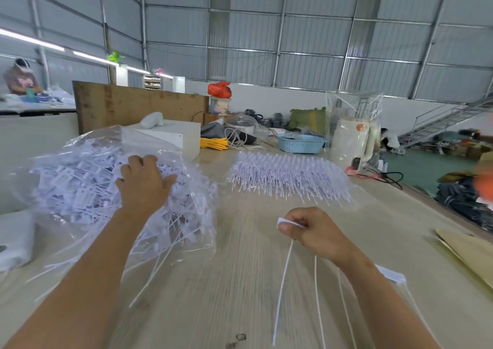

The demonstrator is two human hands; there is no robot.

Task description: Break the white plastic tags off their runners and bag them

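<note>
A clear plastic bag (80, 145) full of loose white plastic tags lies on the left of the wooden table (240, 255). My left hand (144, 183) rests flat on top of this heap, fingers spread. My right hand (312, 234) hovers over the table's middle and pinches the heads of a few white tags (290, 224), whose long thin tails hang down toward me. A neat stack of white tags still on their runners (288, 175) lies farther back, right of centre.
A white box (173, 135), yellow cord (213, 143), a blue basket (300, 144) and a bagged white appliance (352, 137) stand at the back. Brown card (469, 252) lies at the right edge. Another person (20, 79) sits far left.
</note>
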